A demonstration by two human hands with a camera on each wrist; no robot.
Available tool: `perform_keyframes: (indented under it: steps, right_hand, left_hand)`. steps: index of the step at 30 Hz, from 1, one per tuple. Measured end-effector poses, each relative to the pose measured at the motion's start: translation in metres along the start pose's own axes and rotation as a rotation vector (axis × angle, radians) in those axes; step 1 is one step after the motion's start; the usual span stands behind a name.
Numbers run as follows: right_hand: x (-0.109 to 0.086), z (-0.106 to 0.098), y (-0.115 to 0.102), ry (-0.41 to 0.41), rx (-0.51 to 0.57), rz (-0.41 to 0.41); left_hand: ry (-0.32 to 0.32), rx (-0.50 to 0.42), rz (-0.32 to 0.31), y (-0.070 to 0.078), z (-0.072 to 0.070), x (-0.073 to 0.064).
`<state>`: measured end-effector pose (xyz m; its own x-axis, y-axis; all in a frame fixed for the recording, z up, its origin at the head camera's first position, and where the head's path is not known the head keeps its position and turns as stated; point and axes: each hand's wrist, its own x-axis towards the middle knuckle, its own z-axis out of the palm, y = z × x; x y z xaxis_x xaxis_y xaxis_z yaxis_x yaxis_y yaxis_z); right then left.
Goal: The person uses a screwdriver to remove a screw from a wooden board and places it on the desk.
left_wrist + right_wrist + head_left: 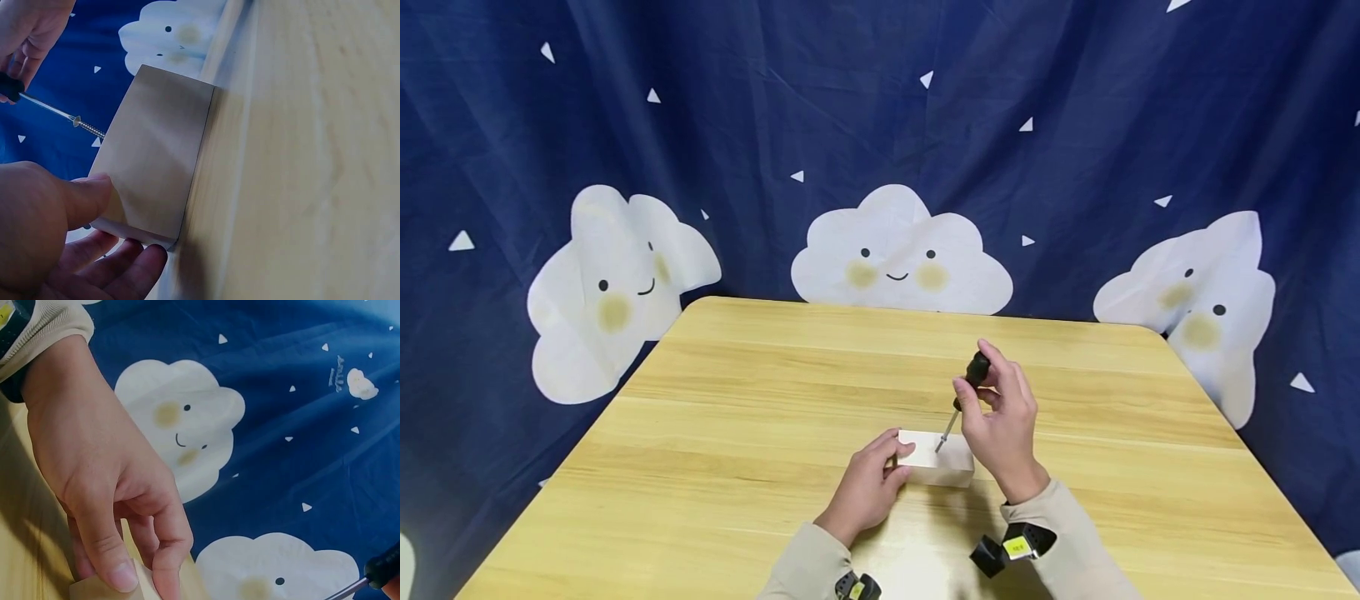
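A pale wooden block (934, 473) lies on the table in the head view. My left hand (867, 490) grips its left end, thumb on the near side and fingers around the end. Above the block, my right hand (1006, 421) holds a screwdriver (976, 372) by its black handle, the shaft slanting down to the left. A screw (90, 129) stands out of the block's upper face in the left wrist view, and the screwdriver's tip meets its head. How deep the screw sits is hidden. The right wrist view shows the black handle (382, 569) only at its edge.
The light wood table (760, 400) extends around the block on all sides. Behind it hangs a dark blue curtain (737, 125) with white clouds and small triangles. Each wrist wears a strapped camera, the right one (1017, 546) close above the tabletop.
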<state>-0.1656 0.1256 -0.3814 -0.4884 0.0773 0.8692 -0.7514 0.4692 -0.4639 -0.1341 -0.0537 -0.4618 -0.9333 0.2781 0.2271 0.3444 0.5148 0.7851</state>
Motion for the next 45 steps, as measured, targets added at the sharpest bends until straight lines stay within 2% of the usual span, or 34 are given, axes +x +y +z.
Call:
perform_keyframes:
  steps: [7,13,17,22,28,35,43,45]
  right_hand:
    - [0.0002,0.0010,0.0011,-0.039,0.068,-0.038]
    - [-0.0001,-0.0001,0.0019,-0.012,0.009,-0.067]
    - [0.0003,-0.0005,0.0011,-0.003,-0.025,-0.035]
    - [0.0014,-0.0005,0.0008,-0.030,-0.026,0.000]
    - [0.0026,-0.0004,0.0015,-0.041,0.033,-0.010]
    - [0.0031,-0.0012,0.0031,0.006,-0.027,-0.024]
    - [0.0031,-0.0022,0.0014,-0.069,0.016,-0.032]
    - [0.0026,-0.0022,0.0016,-0.067,0.031,-0.041]
  left_hand:
    - [-0.002,0.000,0.002,-0.0001,0.0001,0.0004]
    - [0.002,-0.006,0.005,-0.0001,-0.0005,0.0000]
    - [0.000,-0.003,0.008,-0.0006,-0.0005,0.0000]
    - [-0.001,0.004,-0.001,-0.0005,-0.0004,0.0003]
    - [-0.007,-0.003,-0.009,0.0004,-0.0004,0.0003]
    - [-0.009,-0.012,-0.002,0.0000,-0.0002,0.0003]
    - [-0.002,0.011,0.004,-0.0007,0.0000,-0.0001]
    - [-0.003,0.009,0.003,-0.0006,-0.0001,-0.0003]
